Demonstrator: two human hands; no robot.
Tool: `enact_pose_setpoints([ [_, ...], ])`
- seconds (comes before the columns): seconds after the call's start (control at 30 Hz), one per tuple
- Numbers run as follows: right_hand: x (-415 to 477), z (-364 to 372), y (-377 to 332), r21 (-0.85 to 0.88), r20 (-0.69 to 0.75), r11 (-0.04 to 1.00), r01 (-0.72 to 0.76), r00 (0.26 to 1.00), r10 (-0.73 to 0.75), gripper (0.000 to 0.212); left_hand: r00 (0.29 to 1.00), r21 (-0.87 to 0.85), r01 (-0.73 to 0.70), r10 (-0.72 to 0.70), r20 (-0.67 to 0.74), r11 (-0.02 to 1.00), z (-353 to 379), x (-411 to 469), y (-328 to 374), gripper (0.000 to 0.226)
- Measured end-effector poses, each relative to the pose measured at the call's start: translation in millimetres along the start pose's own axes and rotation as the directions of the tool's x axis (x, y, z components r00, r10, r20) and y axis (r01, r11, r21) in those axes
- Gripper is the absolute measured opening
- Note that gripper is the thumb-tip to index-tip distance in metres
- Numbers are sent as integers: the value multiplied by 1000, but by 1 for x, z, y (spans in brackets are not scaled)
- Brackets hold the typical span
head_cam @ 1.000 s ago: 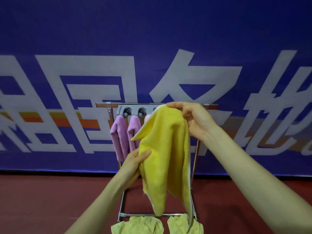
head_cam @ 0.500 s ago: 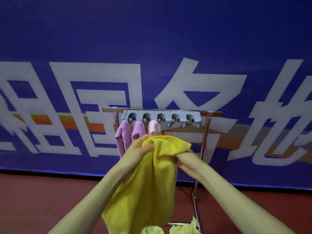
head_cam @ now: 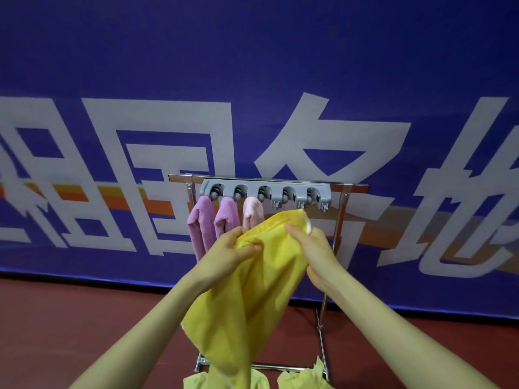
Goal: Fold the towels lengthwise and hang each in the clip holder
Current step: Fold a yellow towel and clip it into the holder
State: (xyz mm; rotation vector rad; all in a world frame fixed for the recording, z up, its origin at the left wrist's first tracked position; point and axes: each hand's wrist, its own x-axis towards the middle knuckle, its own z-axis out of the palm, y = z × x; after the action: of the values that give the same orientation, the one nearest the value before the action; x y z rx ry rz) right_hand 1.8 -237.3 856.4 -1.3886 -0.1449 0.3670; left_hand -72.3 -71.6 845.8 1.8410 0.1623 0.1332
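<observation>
Yellow towel point(head_cam: 252, 299) | left hand point(head_cam: 227, 255) fingers pinch it | right hand point(head_cam: 313, 248) fingers grip edge

Both hands raised — left point(head_cam: 229, 249) and right point(head_cam: 311, 244) — fingers curled, pinching.

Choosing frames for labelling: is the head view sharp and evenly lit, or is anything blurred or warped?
Head view: the clip holder and yellow towel are fairly sharp; the banner lettering smears at the left edge and bows from the wide lens; lighting is even, no harsh glare.
</observation>
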Motion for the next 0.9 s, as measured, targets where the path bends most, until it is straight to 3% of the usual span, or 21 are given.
enact_pose_setpoints([
  [0.17,10,-15,-13,25,-81,1000,14,997,-12,43,995,419,86,-97,3,904,-22,6,-18,34],
  [0.3,20,-27,-29,62,-163,998,19,987,-8,22,983,435,164,-182,-2,885,-51,12,-32,25],
  [0.4,28,-36,-35,70,-212,997,32,977,-16,25,974,329,207,-225,18,921,-68,16,-41,22],
  [0.47,38,-42,-36,81,-275,995,66,961,-42,38,964,203,255,-266,28,945,-76,17,-44,24],
  [0.6,49,-44,-37,72,-359,993,89,932,-58,44,958,-50,283,-279,69,958,-96,26,-60,77],
  [0.67,51,-41,-34,68,-390,993,101,918,-67,45,964,-212,265,-264,36,941,-104,34,-71,86],
  [0.73,56,-38,-28,77,-427,991,106,902,-64,43,964,-342,243,-265,-20,908,-110,45,-76,87],
  [0.9,64,-30,-20,138,-528,981,134,848,-42,25,962,-489,185,-259,-87,852,-118,61,-71,55],
])
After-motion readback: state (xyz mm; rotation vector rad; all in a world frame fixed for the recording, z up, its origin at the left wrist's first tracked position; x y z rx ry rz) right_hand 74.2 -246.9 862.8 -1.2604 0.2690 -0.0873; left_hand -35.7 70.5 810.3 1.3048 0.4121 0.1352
